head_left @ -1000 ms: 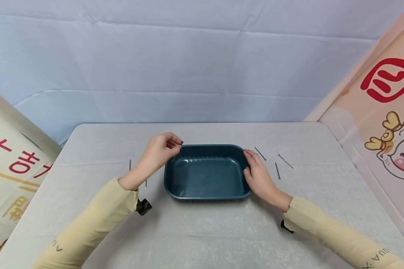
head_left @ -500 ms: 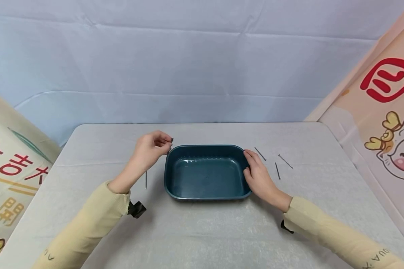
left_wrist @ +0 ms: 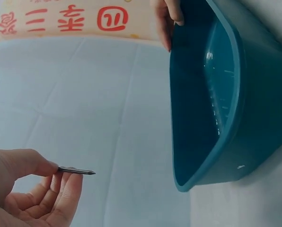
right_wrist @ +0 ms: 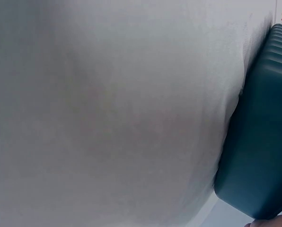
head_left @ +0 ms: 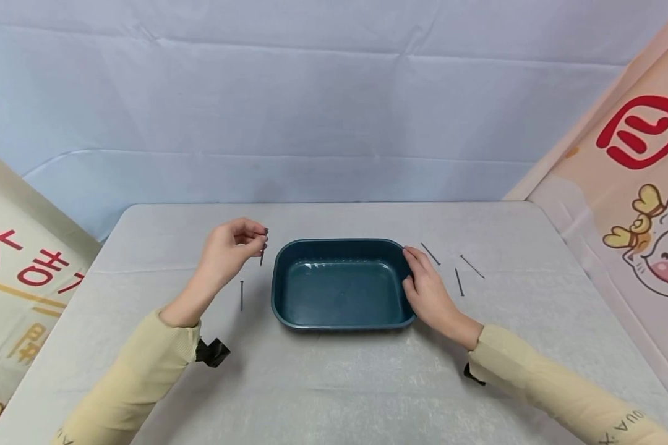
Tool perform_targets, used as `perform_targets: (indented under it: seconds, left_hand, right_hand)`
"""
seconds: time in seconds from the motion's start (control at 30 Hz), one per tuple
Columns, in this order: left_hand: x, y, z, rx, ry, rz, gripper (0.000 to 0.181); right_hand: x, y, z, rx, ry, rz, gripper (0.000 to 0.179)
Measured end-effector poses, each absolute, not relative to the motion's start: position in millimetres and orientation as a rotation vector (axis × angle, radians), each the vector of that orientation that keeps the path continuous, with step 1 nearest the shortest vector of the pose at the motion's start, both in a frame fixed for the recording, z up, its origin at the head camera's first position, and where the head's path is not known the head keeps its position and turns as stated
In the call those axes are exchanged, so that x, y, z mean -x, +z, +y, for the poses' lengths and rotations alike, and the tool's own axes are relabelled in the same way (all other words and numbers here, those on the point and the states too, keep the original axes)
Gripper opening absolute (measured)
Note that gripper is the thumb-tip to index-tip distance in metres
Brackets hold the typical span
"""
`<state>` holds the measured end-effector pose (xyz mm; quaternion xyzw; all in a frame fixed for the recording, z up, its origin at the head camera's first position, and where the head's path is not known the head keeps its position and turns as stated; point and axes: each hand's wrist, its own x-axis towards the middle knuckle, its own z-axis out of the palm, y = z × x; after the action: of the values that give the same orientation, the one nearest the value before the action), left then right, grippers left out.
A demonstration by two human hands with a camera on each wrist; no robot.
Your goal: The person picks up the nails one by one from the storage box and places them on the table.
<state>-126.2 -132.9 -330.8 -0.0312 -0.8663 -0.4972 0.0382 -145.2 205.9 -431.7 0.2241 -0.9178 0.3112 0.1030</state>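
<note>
A dark metal nail [head_left: 261, 258] is pinched between the thumb and fingers of my left hand [head_left: 229, 252], left of the basin's far left corner. In the left wrist view, the nail's pointed end [left_wrist: 84, 171] sticks out past the fingertips. My right hand [head_left: 430, 295] grips the right rim of a dark teal plastic basin [head_left: 342, 296], thumb inside and fingers along the edge. I see nothing lying inside the basin. In the right wrist view, only a bit of that hand [right_wrist: 276, 221] shows against the basin's outer wall [right_wrist: 259, 127].
One nail [head_left: 242, 296] lies on the grey-covered table [head_left: 339, 383] left of the basin. Right of it are three more: a nearer one [head_left: 459, 282], one by my right fingers [head_left: 431, 254] and one farther right [head_left: 472, 266]. A pale cloth [head_left: 334, 123] hangs behind.
My left hand has moved left, from the basin's far left corner to a spot beside it, still pinching the nail. The right hand and the basin have stayed put.
</note>
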Motion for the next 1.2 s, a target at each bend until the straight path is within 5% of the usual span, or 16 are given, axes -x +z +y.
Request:
perform_targets:
  seconds: [1.2]
  left_hand:
    - [91,-341,-190,-0.236,-1.715,-2.583,0.029]
  right_hand:
    - [141,-424,207,-0.670,0.944,-2.713,0.047]
